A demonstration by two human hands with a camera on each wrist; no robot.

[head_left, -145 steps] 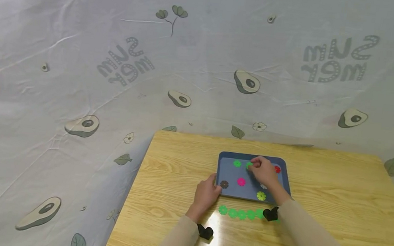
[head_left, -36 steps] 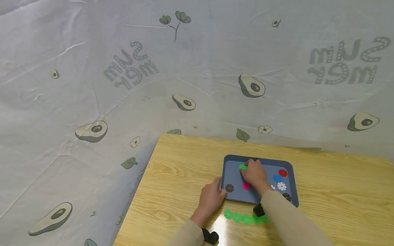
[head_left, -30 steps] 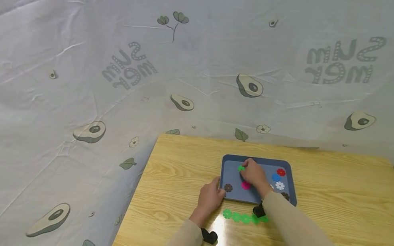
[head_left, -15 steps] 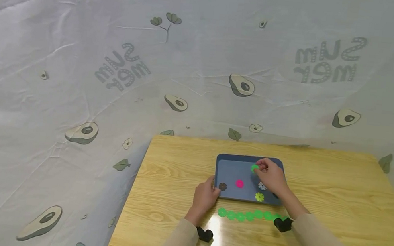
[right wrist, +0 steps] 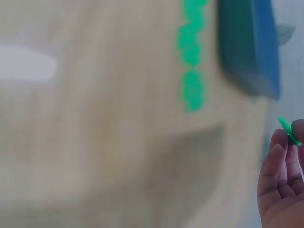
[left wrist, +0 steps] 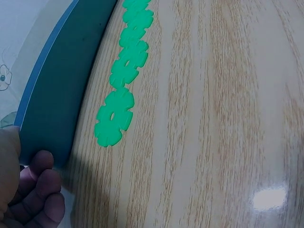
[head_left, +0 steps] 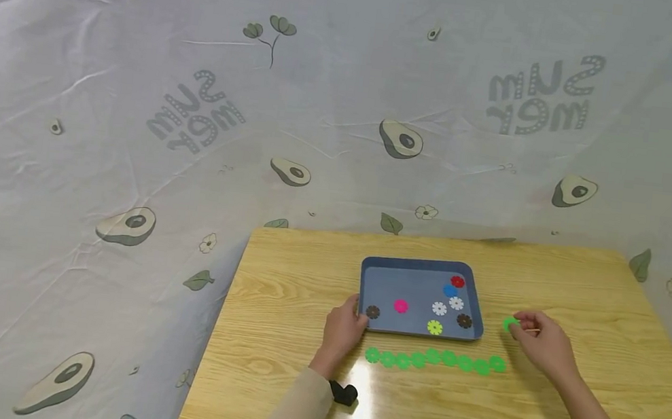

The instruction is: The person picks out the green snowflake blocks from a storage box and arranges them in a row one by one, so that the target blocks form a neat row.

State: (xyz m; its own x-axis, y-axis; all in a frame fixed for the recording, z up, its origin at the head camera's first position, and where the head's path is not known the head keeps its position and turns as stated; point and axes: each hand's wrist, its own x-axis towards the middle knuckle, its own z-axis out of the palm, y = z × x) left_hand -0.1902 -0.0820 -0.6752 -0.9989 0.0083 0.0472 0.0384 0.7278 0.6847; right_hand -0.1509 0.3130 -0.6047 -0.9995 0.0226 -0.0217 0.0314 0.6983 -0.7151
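Observation:
My right hand (head_left: 549, 344) pinches a green notched flower disc (head_left: 510, 324) between thumb and fingertips, in the air to the right of the tray. The right wrist view shows this disc (right wrist: 289, 130) nearly edge-on. My left hand (head_left: 343, 330) grips the front left corner of a blue-grey tray (head_left: 410, 264); the left wrist view shows the curled fingertips (left wrist: 49, 182) at that corner. In front of the tray, a row of green flower discs (head_left: 403, 361) lies end to end on the table. Its nearest disc (left wrist: 114, 117) stands out in the left wrist view.
Inside the tray lie a pink disc (head_left: 401, 306), a yellow disc (head_left: 435, 327), a red disc (head_left: 457, 282), a blue disc (head_left: 450, 290), white discs (head_left: 439, 308) and brown discs (head_left: 373, 312). A printed curtain (head_left: 335, 100) hangs behind the wooden table (head_left: 306, 261).
My right hand has picked a green disc from the tray's back and carried it right, out past the tray's edge. No green disc lies in the tray now. The left hand stays at its corner.

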